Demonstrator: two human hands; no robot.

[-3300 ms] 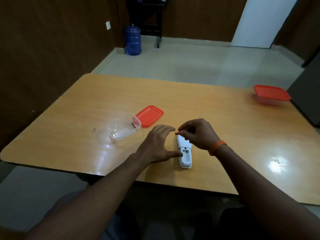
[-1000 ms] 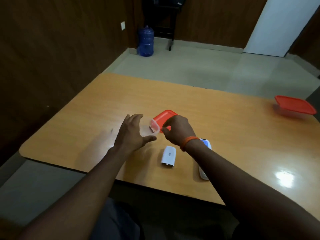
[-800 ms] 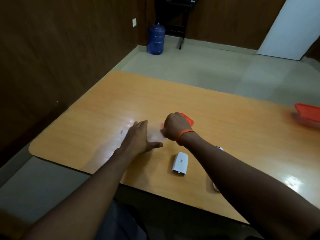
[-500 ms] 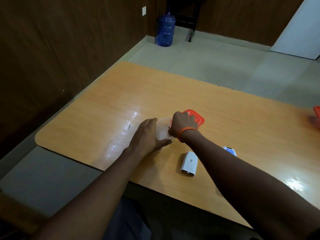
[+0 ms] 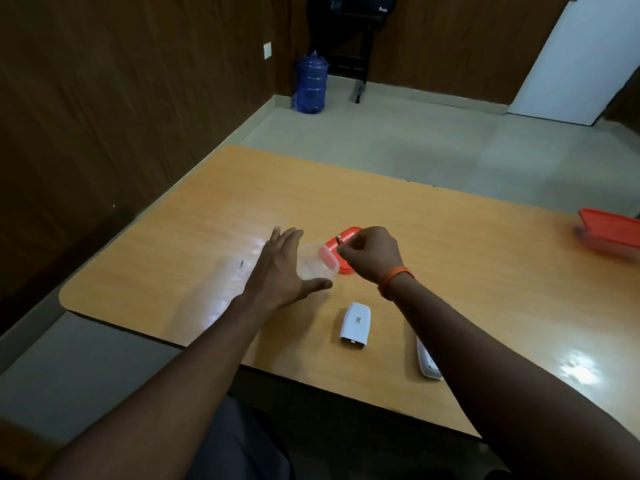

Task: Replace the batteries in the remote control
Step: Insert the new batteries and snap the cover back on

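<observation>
My right hand (image 5: pixel 370 256) is raised just above the clear plastic tub (image 5: pixel 317 259) and pinches a small battery (image 5: pixel 339 239) between its fingertips. My left hand (image 5: pixel 282 268) lies against the tub's left side, fingers straight and thumb along its near edge. The tub's red lid (image 5: pixel 346 244) rests on the table behind it. The white battery cover (image 5: pixel 355 325) lies on the table near the front edge. The white remote (image 5: pixel 427 362) lies further right, mostly hidden under my right forearm.
The wooden table (image 5: pixel 450 258) has a second tub with a red lid (image 5: pixel 611 237) at its far right edge. A blue water jug (image 5: pixel 311 83) and a dark stand are on the floor by the back wall.
My right hand has lifted out of the clear tub and now shows a battery between its fingertips. The left hand stays against the tub. The view has tilted slightly.
</observation>
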